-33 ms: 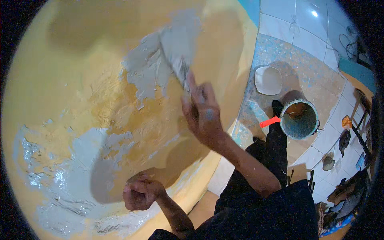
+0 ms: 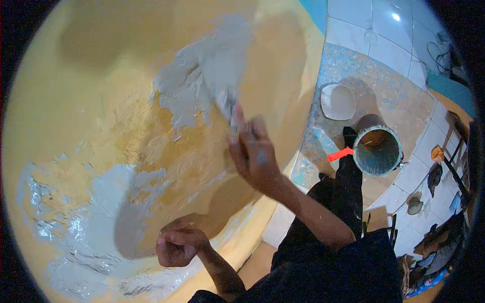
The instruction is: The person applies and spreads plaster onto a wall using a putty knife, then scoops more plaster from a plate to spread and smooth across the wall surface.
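My right hand (image 2: 257, 156) is closed around a putty knife (image 2: 227, 107), slightly blurred, whose blade lies at the lower edge of a grey putty patch (image 2: 222, 58). The patch spreads over a large, curved yellow surface (image 2: 121, 30). Lower down, my left hand (image 2: 179, 245) is curled into a fist close to that surface; whatever it may hold is hidden by the fingers. Wetter, shiny grey putty (image 2: 96, 252) covers the surface to the left of this fist. Between both putty areas, rough yellow-brown texture (image 2: 146, 131) shows.
A bucket (image 2: 381, 169) with a crusted rim stands at right, a red-orange handle (image 2: 340, 154) at its side. Beyond it lie a white square dish (image 2: 338, 102) on the speckled board (image 2: 404, 96), white tiles (image 2: 348, 22) and dark scraps (image 2: 434, 242) along the right edge.
My right hand and the putty knife have moved slightly down and left, leaving smoother putty where the blade was. My left hand is almost in the same place.
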`<control>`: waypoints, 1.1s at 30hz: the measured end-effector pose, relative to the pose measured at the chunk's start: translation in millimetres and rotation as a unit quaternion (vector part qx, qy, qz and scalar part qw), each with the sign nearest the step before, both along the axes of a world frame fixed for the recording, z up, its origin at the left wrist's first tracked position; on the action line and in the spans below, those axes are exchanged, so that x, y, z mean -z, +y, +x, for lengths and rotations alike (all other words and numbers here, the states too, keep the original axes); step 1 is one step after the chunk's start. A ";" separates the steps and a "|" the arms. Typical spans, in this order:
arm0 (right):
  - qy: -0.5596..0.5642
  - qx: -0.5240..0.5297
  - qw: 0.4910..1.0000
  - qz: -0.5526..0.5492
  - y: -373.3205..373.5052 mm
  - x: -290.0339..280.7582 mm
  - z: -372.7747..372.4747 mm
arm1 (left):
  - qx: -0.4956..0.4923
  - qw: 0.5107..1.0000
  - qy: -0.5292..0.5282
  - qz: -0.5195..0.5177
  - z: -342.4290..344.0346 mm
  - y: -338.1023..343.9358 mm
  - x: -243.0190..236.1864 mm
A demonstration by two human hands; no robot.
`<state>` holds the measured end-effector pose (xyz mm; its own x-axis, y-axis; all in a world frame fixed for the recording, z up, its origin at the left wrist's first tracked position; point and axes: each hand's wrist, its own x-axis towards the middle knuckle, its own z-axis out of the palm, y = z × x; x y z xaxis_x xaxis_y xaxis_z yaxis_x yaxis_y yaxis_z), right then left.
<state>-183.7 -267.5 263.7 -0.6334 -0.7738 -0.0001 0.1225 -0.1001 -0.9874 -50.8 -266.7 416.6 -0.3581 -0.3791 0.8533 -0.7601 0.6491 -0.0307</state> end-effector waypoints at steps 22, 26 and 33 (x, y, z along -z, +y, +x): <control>0.026 -0.047 0.998 -0.032 52.9 -3.8 -31.4 | -0.079 0.997 -0.023 -0.002 0.3 4.0 -1.3; -0.018 0.025 0.999 0.013 6.2 30.4 -36.1 | -0.048 0.997 -0.052 -0.002 -0.4 1.3 -2.5; -0.041 -0.096 0.994 0.030 78.5 -21.7 -9.9 | 0.013 1.000 0.023 -0.012 -9.2 -1.5 3.6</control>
